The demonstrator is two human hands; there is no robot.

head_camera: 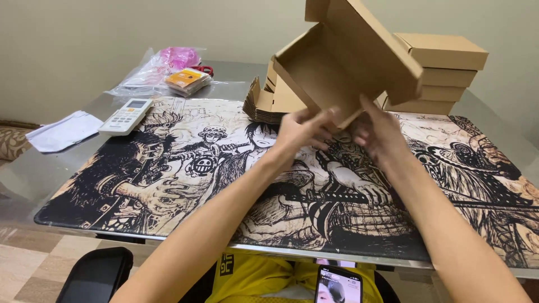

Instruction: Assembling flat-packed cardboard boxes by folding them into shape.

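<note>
Soft indoor light, slight motion blur

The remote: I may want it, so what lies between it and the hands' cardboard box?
In the head view, only the printed desk mat lies between the remote and the cardboard box.

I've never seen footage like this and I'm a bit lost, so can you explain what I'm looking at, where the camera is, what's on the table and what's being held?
There is no machine here. The single picture comes from a camera worn on a person's head, looking down, so the two bare arms reaching in from the bottom are that person's own. The left hand and right hand together hold up an open cardboard box, tilted, its lid flap raised. Under them lies a table covered by a big desk mat printed with black-and-tan cartoon art. On the far side sit a stack of closed boxes and a pile of flat unfolded boxes. To the left are a white remote, some papers and a plastic bag with small items. A phone rests in the person's lap.
</note>
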